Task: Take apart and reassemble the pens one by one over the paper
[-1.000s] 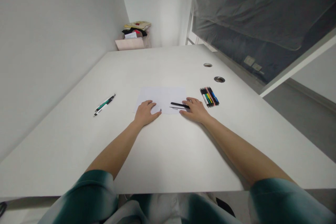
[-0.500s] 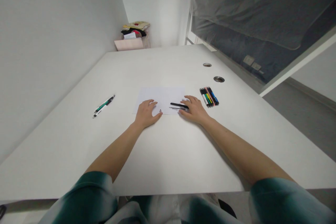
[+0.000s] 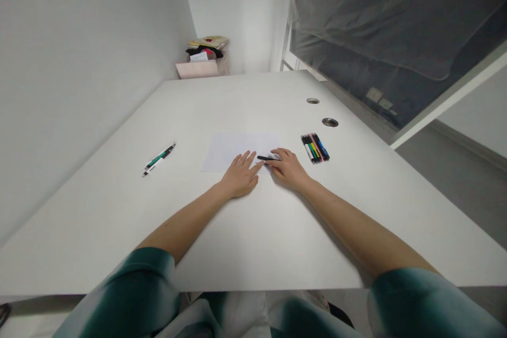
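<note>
My left hand (image 3: 241, 175) lies open, fingers spread, over the lower edge of a white sheet of paper (image 3: 227, 148). One of its fingertips reaches toward my right hand (image 3: 288, 170), close to some thin dark parts. A black pen barrel (image 3: 266, 158) rests on the sheet, partly hidden under the right hand. The right hand's fingers are apart, and its index finger points left just below the barrel. A thin dark piece like a pen refill (image 3: 259, 162) shows between the two hands, mostly covered by fingers.
Several markers and pens (image 3: 315, 148) lie side by side right of the paper. At the left are a green pen and a white pen (image 3: 159, 159). Two round metal grommets (image 3: 330, 122) sit in the white table (image 3: 222, 243). A pink box (image 3: 197, 69) stands beyond its far edge.
My left hand has moved right across the paper's lower edge, close to my right hand. My right hand's index finger now stretches further left over the thin parts. The view has shifted slightly.
</note>
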`<state>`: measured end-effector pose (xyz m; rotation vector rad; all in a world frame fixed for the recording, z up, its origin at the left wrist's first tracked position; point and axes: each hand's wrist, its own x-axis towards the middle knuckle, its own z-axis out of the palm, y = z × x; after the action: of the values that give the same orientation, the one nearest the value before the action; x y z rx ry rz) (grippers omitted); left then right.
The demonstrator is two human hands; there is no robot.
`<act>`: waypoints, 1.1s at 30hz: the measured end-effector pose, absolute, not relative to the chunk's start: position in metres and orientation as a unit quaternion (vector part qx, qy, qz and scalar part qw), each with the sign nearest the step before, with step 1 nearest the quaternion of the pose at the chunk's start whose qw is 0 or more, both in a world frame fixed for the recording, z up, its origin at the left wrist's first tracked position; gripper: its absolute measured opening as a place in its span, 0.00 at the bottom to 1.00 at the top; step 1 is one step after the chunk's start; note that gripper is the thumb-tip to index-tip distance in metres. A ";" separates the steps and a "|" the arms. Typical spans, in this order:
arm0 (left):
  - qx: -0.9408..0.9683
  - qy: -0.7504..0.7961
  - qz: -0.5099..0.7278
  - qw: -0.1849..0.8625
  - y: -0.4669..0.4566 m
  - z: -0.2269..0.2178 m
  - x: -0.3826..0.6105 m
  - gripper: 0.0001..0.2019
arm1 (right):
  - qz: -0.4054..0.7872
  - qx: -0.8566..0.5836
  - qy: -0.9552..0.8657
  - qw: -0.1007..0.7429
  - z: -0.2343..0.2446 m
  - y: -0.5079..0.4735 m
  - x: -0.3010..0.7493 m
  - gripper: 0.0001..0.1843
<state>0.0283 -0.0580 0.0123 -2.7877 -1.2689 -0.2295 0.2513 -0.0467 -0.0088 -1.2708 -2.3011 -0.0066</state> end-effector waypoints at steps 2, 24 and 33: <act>-0.908 -0.410 -0.078 0.039 -0.057 0.012 0.028 0.23 | -0.003 -0.468 -0.848 0.247 -0.009 -0.047 0.251 0.16; -0.889 -0.411 -0.198 0.021 -0.048 0.003 0.026 0.09 | 0.032 -0.473 -0.833 0.286 -0.014 -0.039 0.253 0.08; -0.862 -0.446 -0.241 0.010 -0.045 0.003 0.021 0.07 | 0.021 -0.415 -0.859 0.300 -0.012 -0.041 0.251 0.09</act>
<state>0.0210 -0.0450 0.0026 -2.6888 -1.3932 -0.7532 0.2509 -0.0408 -0.0124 -1.1015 -2.2793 0.0565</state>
